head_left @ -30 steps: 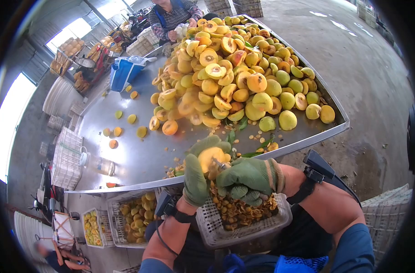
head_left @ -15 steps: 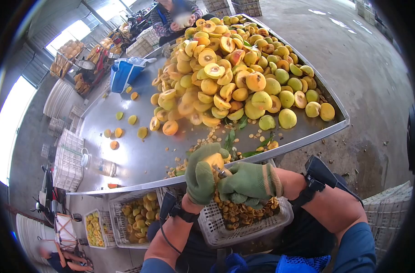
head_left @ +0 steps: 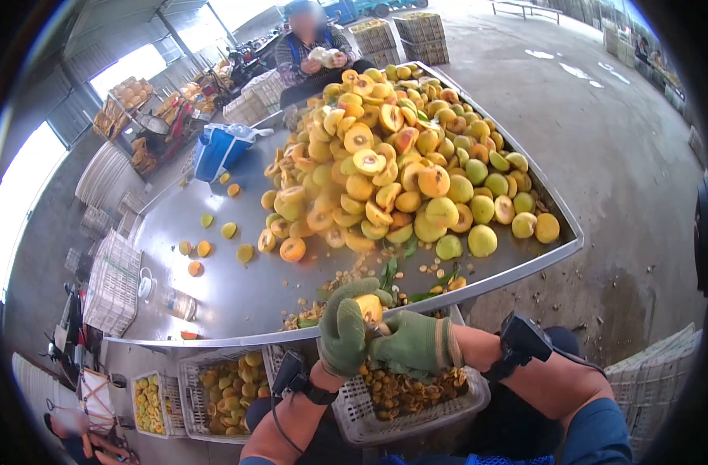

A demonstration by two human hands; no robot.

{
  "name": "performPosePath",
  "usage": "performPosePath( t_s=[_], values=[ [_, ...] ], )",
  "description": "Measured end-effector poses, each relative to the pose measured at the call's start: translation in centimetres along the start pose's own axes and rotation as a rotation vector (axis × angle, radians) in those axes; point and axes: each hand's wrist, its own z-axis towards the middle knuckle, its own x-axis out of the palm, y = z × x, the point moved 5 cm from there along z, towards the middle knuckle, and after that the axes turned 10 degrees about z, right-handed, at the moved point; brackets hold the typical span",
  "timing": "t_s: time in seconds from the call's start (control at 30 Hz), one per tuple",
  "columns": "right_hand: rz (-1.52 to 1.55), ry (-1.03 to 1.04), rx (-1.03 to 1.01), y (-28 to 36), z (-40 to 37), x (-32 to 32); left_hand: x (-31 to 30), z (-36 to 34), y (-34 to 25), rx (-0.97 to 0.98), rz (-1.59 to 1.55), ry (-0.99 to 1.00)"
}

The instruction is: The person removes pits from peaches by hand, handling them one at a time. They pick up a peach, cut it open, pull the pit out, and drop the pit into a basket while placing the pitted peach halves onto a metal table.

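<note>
A green knit glove covers my left hand point(head_left: 344, 333), whose fingers are closed around a cut yellow peach half point(head_left: 369, 308) above the near table edge. My right hand point(head_left: 410, 342), in a matching glove, is closed on a small metal tool point(head_left: 380, 330). Only a short piece of the tool shows, close against the peach; its working end is hidden. Directly below both hands stands a plastic crate point(head_left: 362, 432) holding many brown pits and scraps. Beyond them, a large heap of whole and halved peaches point(head_left: 369, 162) covers much of the metal table point(head_left: 238, 298).
Loose pits and leaves lie along the table's raised near edge. A blue bag point(head_left: 216, 151) and a clear plastic jug point(head_left: 168, 299) stand on the left side. Crates of peaches point(head_left: 228, 391) sit below left. Across the table, a gloved person point(head_left: 317, 58) is seated.
The view has tilted up a little, showing more of the far person and floor. My hands stay together, with the peach half still in the left and the tool against it.
</note>
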Motion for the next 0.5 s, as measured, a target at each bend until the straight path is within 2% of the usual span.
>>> performPosePath(
  t_s=[0.03, 0.07, 0.17, 0.27, 0.37, 0.4, 0.5],
  values=[
    [-0.02, -0.041, -0.002, 0.0, -0.1, 0.2, 0.1, 0.0, -0.5, -0.035, -0.004, 0.015],
    [-0.113, -0.046, -0.097, -1.0, 0.8, -0.3, 0.4, 0.3, -1.0, -0.081, 0.054, 0.016],
    [-0.016, -0.028, 0.054, 0.0, -0.2, 0.0, 0.4, 0.6, -1.0, -0.046, -0.046, 0.075],
    [0.071, -0.03, 0.057, 1.3, -1.4, 0.1, 0.5, 0.7, -1.5, -0.282, -0.166, 0.182],
    [-0.07, 0.013, 0.097, -0.7, 0.1, -0.8, 0.1, 1.6, -1.2, -0.18, 0.055, 0.247],
    [-0.067, -0.02, 0.016, 0.4, -0.5, -0.5, 0.2, 1.9, -1.4, -0.143, 0.065, 0.272],
    [-0.086, 0.019, 0.331, 2.1, -2.3, 0.1, 0.0, 1.8, -1.7, -0.359, -0.08, 0.449]
  ],
)
